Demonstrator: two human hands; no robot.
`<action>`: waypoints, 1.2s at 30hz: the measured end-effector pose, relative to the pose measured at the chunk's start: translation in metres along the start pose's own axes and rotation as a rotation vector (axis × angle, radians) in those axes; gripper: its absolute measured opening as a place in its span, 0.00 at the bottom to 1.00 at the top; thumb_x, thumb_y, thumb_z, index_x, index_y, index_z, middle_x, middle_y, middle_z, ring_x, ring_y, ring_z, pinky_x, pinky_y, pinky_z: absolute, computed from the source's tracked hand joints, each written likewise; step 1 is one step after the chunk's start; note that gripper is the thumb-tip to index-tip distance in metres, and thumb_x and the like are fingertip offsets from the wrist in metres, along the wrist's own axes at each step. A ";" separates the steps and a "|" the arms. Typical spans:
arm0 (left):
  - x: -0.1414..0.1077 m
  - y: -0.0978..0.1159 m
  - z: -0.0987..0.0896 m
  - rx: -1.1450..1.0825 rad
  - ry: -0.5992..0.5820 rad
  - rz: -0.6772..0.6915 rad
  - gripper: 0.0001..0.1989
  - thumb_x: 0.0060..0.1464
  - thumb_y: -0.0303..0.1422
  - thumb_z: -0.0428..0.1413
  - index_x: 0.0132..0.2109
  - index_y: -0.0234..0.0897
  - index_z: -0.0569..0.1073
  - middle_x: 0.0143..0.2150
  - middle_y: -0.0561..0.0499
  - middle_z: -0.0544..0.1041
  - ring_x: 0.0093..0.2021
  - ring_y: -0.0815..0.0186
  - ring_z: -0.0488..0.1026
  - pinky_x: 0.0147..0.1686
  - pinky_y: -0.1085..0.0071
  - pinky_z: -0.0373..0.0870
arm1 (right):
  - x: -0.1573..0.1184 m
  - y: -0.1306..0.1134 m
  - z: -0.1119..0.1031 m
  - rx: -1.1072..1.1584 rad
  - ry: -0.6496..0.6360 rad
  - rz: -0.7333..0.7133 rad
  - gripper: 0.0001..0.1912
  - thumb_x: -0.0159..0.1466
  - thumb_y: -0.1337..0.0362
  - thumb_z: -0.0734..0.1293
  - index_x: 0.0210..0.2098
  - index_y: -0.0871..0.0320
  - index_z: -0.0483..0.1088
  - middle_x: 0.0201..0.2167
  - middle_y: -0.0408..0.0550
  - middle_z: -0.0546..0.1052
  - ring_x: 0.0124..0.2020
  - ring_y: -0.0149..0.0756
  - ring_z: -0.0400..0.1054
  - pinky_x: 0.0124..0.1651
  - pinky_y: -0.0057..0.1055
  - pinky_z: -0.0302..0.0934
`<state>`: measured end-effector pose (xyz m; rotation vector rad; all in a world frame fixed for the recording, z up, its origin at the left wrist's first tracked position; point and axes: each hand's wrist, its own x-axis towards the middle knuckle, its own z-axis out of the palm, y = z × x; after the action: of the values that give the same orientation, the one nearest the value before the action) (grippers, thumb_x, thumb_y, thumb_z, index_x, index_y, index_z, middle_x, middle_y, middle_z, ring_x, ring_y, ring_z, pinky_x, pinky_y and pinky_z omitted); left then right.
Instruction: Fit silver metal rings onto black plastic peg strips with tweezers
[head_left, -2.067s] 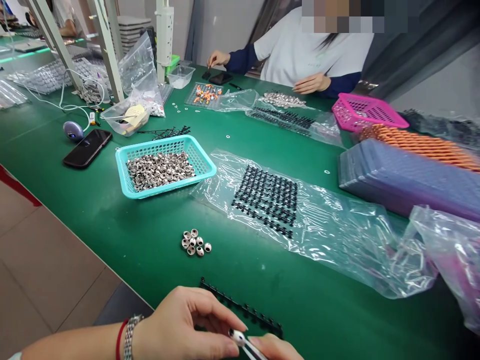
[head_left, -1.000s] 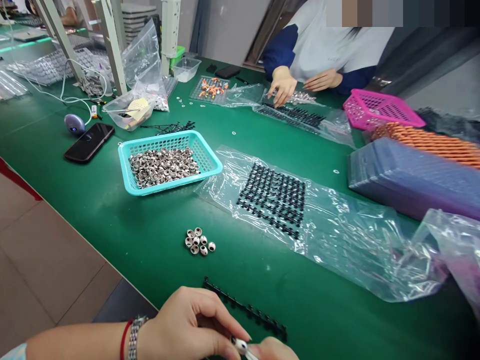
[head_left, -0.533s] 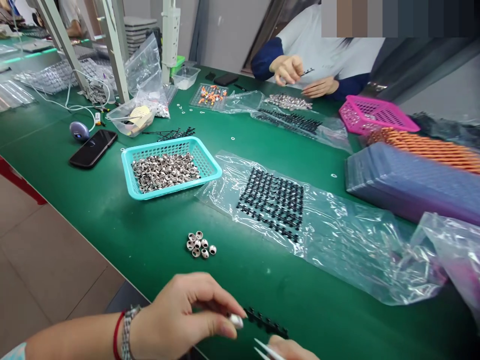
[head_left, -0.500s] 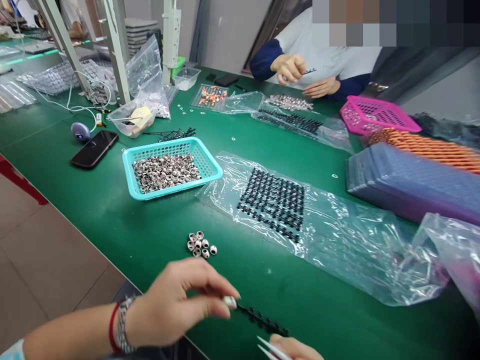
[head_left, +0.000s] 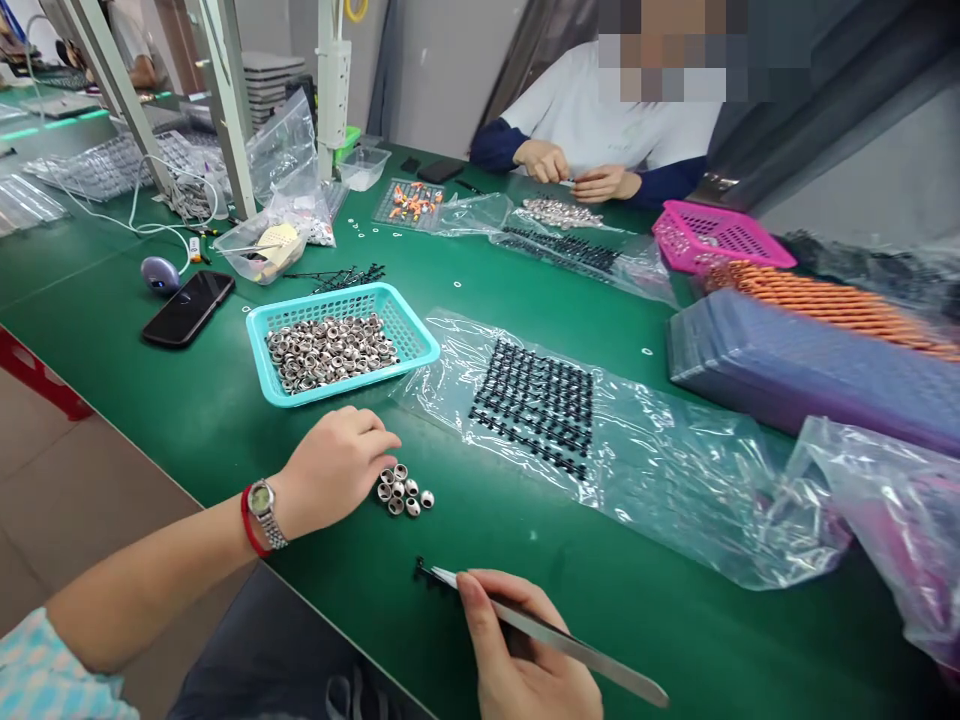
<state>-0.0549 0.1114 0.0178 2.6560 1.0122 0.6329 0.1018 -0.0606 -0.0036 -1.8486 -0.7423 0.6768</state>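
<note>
My left hand (head_left: 337, 470), watch and red band on its wrist, reaches to the near pile of small silver hollow caps (head_left: 405, 490). Its fingers are curled down at the pile's left edge; the fingertips are partly hidden, so what they pinch does not show. Metal tweezers (head_left: 577, 645) lie in my right hand (head_left: 517, 630), closed between thumb and fingers. By the tweezers' pale tips, a short end of a black notched plastic strip (head_left: 421, 570) sticks out to the left; the rest is hidden by the hand.
A turquoise basket (head_left: 345, 395) holds many silver caps. Black strips (head_left: 536, 400) lie in rows on a clear plastic bag (head_left: 675, 460). A phone (head_left: 189, 308) is at left, stacked clear trays (head_left: 795, 360) at right. Across the table a co-worker's hands (head_left: 577, 170) work near a pink basket (head_left: 720, 235).
My left hand has moved up from the strip to the caps; the silver piece it held is out of sight. My right hand has risen further into view with the tweezers.
</note>
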 end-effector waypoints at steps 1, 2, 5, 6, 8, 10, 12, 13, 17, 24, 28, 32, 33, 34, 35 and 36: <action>-0.002 0.003 0.006 -0.002 -0.050 0.017 0.03 0.67 0.26 0.63 0.44 0.35 0.83 0.40 0.49 0.81 0.40 0.60 0.78 0.44 0.64 0.76 | 0.000 0.000 0.001 -0.011 -0.007 0.017 0.28 0.61 0.33 0.72 0.30 0.52 0.77 0.28 0.46 0.79 0.31 0.39 0.73 0.34 0.31 0.70; -0.003 0.004 0.010 -0.002 -0.084 0.026 0.03 0.67 0.26 0.63 0.42 0.35 0.83 0.38 0.49 0.81 0.39 0.60 0.77 0.42 0.64 0.76 | 0.001 0.000 0.002 -0.022 -0.012 0.031 0.28 0.61 0.32 0.72 0.30 0.52 0.77 0.28 0.46 0.79 0.30 0.39 0.73 0.34 0.31 0.69; -0.003 -0.001 0.017 0.004 -0.145 0.037 0.08 0.68 0.25 0.61 0.38 0.34 0.81 0.37 0.49 0.80 0.38 0.60 0.76 0.42 0.64 0.74 | 0.005 0.003 0.002 -0.021 -0.007 0.041 0.28 0.60 0.32 0.72 0.31 0.53 0.78 0.28 0.46 0.79 0.30 0.40 0.73 0.36 0.32 0.70; -0.003 -0.003 0.018 0.006 -0.154 0.040 0.09 0.69 0.25 0.60 0.37 0.34 0.81 0.37 0.49 0.80 0.38 0.60 0.76 0.42 0.64 0.74 | 0.007 0.004 0.002 -0.023 -0.015 0.029 0.28 0.60 0.33 0.72 0.30 0.53 0.78 0.27 0.46 0.79 0.29 0.40 0.73 0.35 0.32 0.70; -0.003 -0.004 0.017 0.012 -0.152 0.044 0.11 0.70 0.25 0.57 0.37 0.34 0.79 0.37 0.48 0.80 0.38 0.59 0.75 0.41 0.63 0.73 | 0.010 0.006 0.001 -0.042 -0.060 -0.012 0.28 0.60 0.34 0.72 0.30 0.54 0.78 0.26 0.48 0.79 0.26 0.39 0.72 0.31 0.32 0.68; -0.005 0.000 0.013 0.010 -0.125 0.047 0.13 0.72 0.25 0.53 0.37 0.33 0.77 0.36 0.47 0.79 0.36 0.58 0.74 0.40 0.62 0.73 | 0.011 0.007 0.001 -0.057 -0.073 -0.028 0.28 0.60 0.34 0.72 0.30 0.54 0.79 0.25 0.48 0.80 0.25 0.39 0.71 0.30 0.32 0.68; -0.012 0.011 0.008 -0.007 -0.082 0.053 0.13 0.73 0.24 0.50 0.39 0.33 0.76 0.36 0.46 0.80 0.37 0.57 0.73 0.40 0.61 0.72 | 0.009 0.006 0.002 -0.047 -0.040 -0.008 0.28 0.60 0.33 0.72 0.30 0.53 0.79 0.27 0.47 0.80 0.27 0.39 0.72 0.34 0.33 0.68; -0.018 0.019 0.007 -0.021 -0.062 0.068 0.14 0.74 0.24 0.48 0.40 0.34 0.75 0.36 0.47 0.80 0.36 0.58 0.74 0.40 0.61 0.72 | 0.007 0.005 0.004 -0.036 -0.016 0.002 0.28 0.60 0.33 0.72 0.31 0.53 0.78 0.28 0.47 0.80 0.29 0.39 0.72 0.36 0.32 0.69; -0.048 0.051 0.010 -0.172 -0.011 0.179 0.14 0.76 0.25 0.47 0.40 0.37 0.72 0.32 0.53 0.79 0.32 0.64 0.74 0.35 0.67 0.68 | 0.003 0.005 0.007 -0.010 -0.016 -0.037 0.27 0.62 0.34 0.72 0.31 0.53 0.78 0.29 0.46 0.80 0.29 0.39 0.72 0.37 0.33 0.68; -0.077 0.066 0.028 -0.230 0.051 0.201 0.13 0.76 0.26 0.48 0.42 0.36 0.73 0.46 0.47 0.86 0.45 0.62 0.81 0.41 0.66 0.73 | 0.011 0.013 0.003 -0.037 -0.091 -0.103 0.24 0.63 0.39 0.72 0.30 0.54 0.78 0.26 0.47 0.81 0.25 0.37 0.73 0.30 0.31 0.69; -0.076 0.064 0.028 -0.209 0.085 0.222 0.14 0.76 0.25 0.47 0.42 0.35 0.74 0.46 0.47 0.87 0.44 0.62 0.81 0.41 0.65 0.74 | 0.010 0.009 0.004 -0.040 -0.014 -0.029 0.25 0.63 0.37 0.72 0.31 0.54 0.77 0.27 0.45 0.80 0.28 0.37 0.73 0.34 0.30 0.69; -0.077 0.064 0.030 -0.196 0.077 0.226 0.14 0.76 0.26 0.47 0.43 0.35 0.75 0.46 0.46 0.87 0.45 0.61 0.80 0.42 0.64 0.74 | 0.011 0.011 0.004 -0.060 -0.032 -0.046 0.26 0.63 0.36 0.72 0.31 0.54 0.77 0.26 0.46 0.80 0.26 0.38 0.73 0.32 0.30 0.69; -0.077 0.064 0.030 -0.194 0.073 0.226 0.14 0.76 0.26 0.46 0.44 0.35 0.76 0.47 0.45 0.87 0.45 0.61 0.80 0.42 0.64 0.74 | 0.012 0.012 0.004 -0.070 -0.055 -0.075 0.25 0.63 0.37 0.72 0.31 0.54 0.78 0.26 0.47 0.81 0.25 0.38 0.73 0.30 0.30 0.68; -0.078 0.064 0.031 -0.194 0.074 0.229 0.14 0.76 0.25 0.47 0.44 0.35 0.76 0.47 0.45 0.87 0.45 0.61 0.80 0.41 0.64 0.74 | 0.014 0.013 0.003 -0.081 -0.073 -0.101 0.25 0.63 0.38 0.72 0.31 0.55 0.78 0.26 0.47 0.81 0.24 0.38 0.74 0.29 0.30 0.68; -0.078 0.064 0.031 -0.194 0.075 0.231 0.14 0.76 0.25 0.47 0.44 0.34 0.76 0.47 0.45 0.86 0.45 0.61 0.80 0.41 0.64 0.74 | 0.015 0.014 0.002 -0.091 -0.083 -0.120 0.25 0.64 0.39 0.72 0.31 0.55 0.78 0.26 0.48 0.81 0.24 0.38 0.74 0.28 0.30 0.68; -0.078 0.064 0.032 -0.195 0.077 0.234 0.13 0.76 0.25 0.47 0.44 0.34 0.76 0.47 0.45 0.86 0.45 0.61 0.80 0.41 0.63 0.74 | 0.015 0.015 0.002 -0.098 -0.083 -0.129 0.25 0.64 0.39 0.72 0.31 0.55 0.79 0.26 0.48 0.81 0.23 0.38 0.74 0.28 0.30 0.68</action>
<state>-0.0555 0.0097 -0.0118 2.6122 0.6242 0.8410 0.1131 -0.0529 -0.0198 -1.8518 -0.9552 0.6469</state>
